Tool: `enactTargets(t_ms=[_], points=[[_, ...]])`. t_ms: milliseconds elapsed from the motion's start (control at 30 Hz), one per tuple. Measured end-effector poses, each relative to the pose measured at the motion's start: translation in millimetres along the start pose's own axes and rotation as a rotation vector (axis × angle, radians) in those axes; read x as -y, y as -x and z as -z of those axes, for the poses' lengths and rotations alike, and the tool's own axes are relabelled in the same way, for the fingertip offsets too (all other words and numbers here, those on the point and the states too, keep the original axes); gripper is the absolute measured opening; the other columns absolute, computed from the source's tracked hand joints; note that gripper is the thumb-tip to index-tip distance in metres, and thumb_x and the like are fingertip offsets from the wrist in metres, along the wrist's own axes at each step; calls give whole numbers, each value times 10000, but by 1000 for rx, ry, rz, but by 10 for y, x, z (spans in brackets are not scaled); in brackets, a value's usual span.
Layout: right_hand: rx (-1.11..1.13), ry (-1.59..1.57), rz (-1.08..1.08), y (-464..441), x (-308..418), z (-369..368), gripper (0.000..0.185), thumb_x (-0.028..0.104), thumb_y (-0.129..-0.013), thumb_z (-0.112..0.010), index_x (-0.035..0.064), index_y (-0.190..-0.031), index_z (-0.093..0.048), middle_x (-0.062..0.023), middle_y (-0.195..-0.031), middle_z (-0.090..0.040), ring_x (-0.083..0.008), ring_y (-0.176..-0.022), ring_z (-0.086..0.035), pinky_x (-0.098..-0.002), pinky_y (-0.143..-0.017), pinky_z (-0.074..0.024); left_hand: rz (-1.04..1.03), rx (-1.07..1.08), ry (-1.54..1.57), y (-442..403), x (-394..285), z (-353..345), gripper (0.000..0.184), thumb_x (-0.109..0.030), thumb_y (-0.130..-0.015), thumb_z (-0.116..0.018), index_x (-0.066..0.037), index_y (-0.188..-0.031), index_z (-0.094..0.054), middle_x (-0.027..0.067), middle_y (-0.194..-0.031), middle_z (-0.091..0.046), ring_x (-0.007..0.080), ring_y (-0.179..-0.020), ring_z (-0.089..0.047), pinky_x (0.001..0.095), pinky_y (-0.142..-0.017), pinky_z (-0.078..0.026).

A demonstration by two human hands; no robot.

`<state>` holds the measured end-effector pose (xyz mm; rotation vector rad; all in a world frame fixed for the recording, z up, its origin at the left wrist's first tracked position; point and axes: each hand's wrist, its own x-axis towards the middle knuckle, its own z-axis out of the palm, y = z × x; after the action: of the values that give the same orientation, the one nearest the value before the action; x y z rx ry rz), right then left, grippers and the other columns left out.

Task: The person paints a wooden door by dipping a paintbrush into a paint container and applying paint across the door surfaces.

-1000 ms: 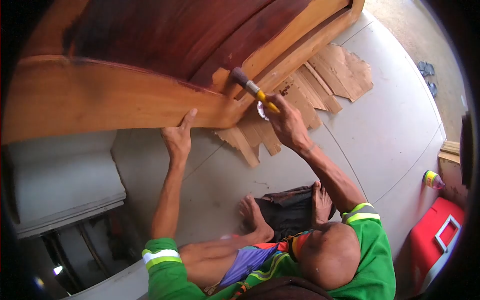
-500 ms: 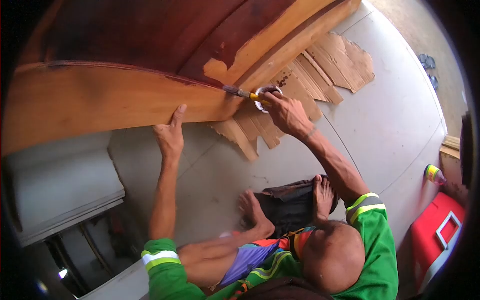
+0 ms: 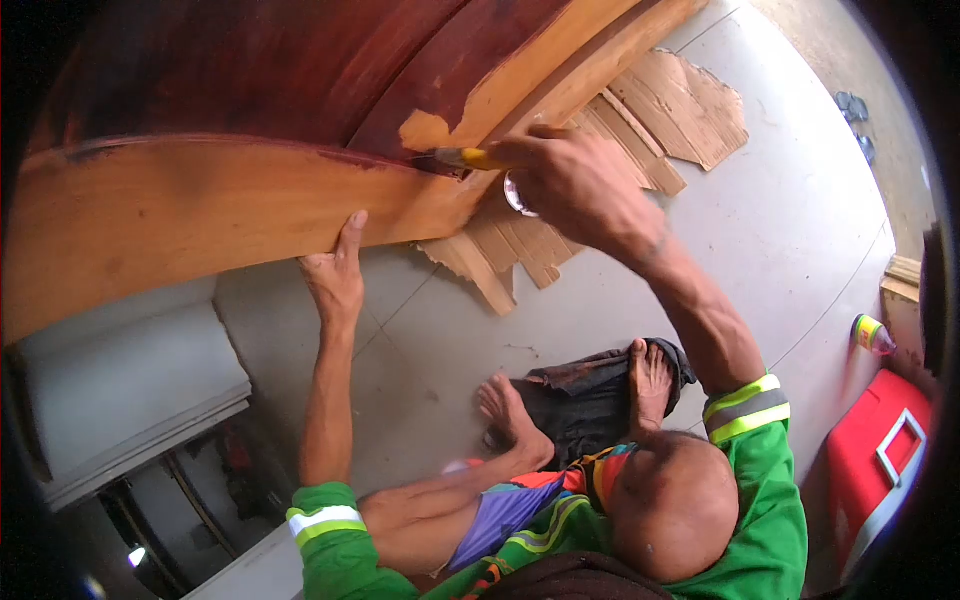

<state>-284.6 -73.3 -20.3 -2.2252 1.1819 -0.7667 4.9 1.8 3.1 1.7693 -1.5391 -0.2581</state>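
The right hand (image 3: 588, 188) is closing around the yellow handle of the brush (image 3: 468, 158), whose bristles are meeting the door (image 3: 215, 195) at the edge of the dark red coating. The left hand (image 3: 337, 278) is gripping the door's lower edge, thumb on its face, fingers mostly hidden. A cup (image 3: 516, 196) is sitting near the right hand, beside the cardboard (image 3: 685, 105).

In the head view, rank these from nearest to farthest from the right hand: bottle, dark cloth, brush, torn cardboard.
From the right hand:
1. Brush, in its grip
2. Torn cardboard, just beyond
3. Dark cloth, below in view
4. Bottle, far right
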Motion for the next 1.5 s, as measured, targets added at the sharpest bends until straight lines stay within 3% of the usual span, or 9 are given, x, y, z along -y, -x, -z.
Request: enactTargets(t_ms=[233,467,667,867,1067,1233,1333,1433,1500], points=[[182,-15,-53,-53,-152,-161,272,162,-881,-609,161,-1147,-667,-137,-948,-706,-349,-866,-687,-455,-719,-559,-19,28,-28,-38,4,8,341,-274,-937,-711,51,-1029,-663,100,-989,-676,213,-916,-612,355,-867,-469],[-190,-171,-278,244,-522,235,256,132,-913,-661,138,-1168,-676,-106,-1005,-722,-262,-877,-701,-376,-798,-554,34,22,-1,-25,17,14,314,-250,-921,-733,45,-1011,-676,108,-974,-695,227,-902,-629,363,-857,-477],[192,-268,-141,60,-680,-437,241,202,-894,-657,143,-1128,-674,-123,-1072,-702,-348,-1016,-663,-438,-834,-537,21,18,-54,-22,93,41,333,-265,-924,-727,48,-1021,-669,121,-989,-688,243,-925,-627,375,-874,-472],[-304,-419,-319,310,-1218,-268,262,81,-887,-651,112,-1145,-682,-147,-1081,-688,-325,-1001,-675,-396,-851,-535,65,33,-106,-8,-38,42,373,-308,-928,-716,48,-1031,-670,123,-998,-690,261,-929,-626,381,-887,-467],[87,-344,-126,197,-735,-474,303,154,-882,-655,133,-1184,-662,-148,-1140,-687,-336,-1023,-670,-417,-888,-534,31,20,-99,-21,31,41,381,-302,-925,-718,53,-1052,-662,131,-1032,-682,266,-951,-625,387,-892,-470],[-356,-504,-307,83,-1376,-173,291,103,-885,-667,103,-1175,-685,-127,-1099,-727,-228,-943,-709,-344,-832,-538,16,16,-72,-10,-12,27,394,-300,-922,-722,56,-1075,-648,139,-1038,-676,283,-956,-624,398,-889,-470],[-569,-564,-675,215,-1418,-67,303,74,-881,-666,55,-1184,-645,-143,-1039,-718,-309,-958,-682,-395,-862,-526,-15,-2,-91,-13,40,16,400,-304,-922,-723,56,-1078,-646,139,-1038,-676,282,-953,-624,398,-885,-470],[-398,-601,-371,257,-938,-799,407,24,-856,-643,51,-1255,-567,-183,-1222,-636,-358,-1113,-617,-414,-953,-485,-7,16,-45,-14,71,7,398,-304,-924,-720,56,-1077,-647,140,-1039,-678,279,-951,-624,397,-882,-469],[-513,-436,-149,367,-395,-1456,412,41,-854,-656,81,-1248,-545,-234,-1205,-590,-409,-1101,-591,-452,-923,-493,18,26,-32,-7,60,24,391,-300,-927,-717,56,-1075,-649,142,-1040,-680,278,-951,-626,397,-882,-469]])
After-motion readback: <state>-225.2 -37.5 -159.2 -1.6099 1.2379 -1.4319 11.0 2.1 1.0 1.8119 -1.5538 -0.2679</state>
